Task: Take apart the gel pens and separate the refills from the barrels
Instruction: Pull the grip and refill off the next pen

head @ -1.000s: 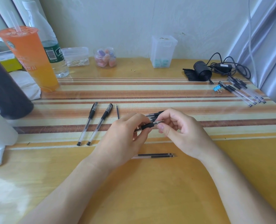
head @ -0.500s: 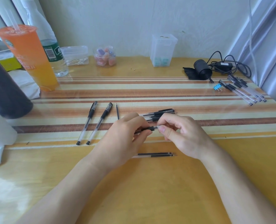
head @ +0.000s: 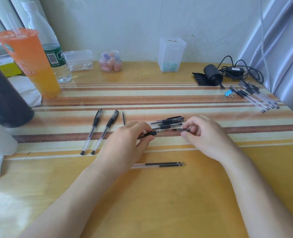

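Observation:
My left hand (head: 125,143) grips a gel pen (head: 150,133) by its black grip, tip pointing right, just above the striped mat. My right hand (head: 205,136) pinches a black pen cap (head: 181,129), held a short gap to the right of the pen's tip. Behind them lies a small pile of gel pens (head: 168,122). Two loose refills (head: 159,164) lie side by side nearer to me. Two capped pens (head: 99,131) and a thin refill (head: 123,117) lie at the left. More pens (head: 255,97) lie at the far right.
An orange drink cup (head: 30,62), a water bottle (head: 56,57) and a dark cylinder (head: 3,97) stand at the left. At the back are a jar (head: 110,61), clear boxes (head: 171,54) and a black cable bundle (head: 228,73). A blue binder clip (head: 228,93) lies beside the right pens.
My right hand has moved right, away from the pen's tip, and now holds the cap clear of the pen. My left hand stays in place with the pen.

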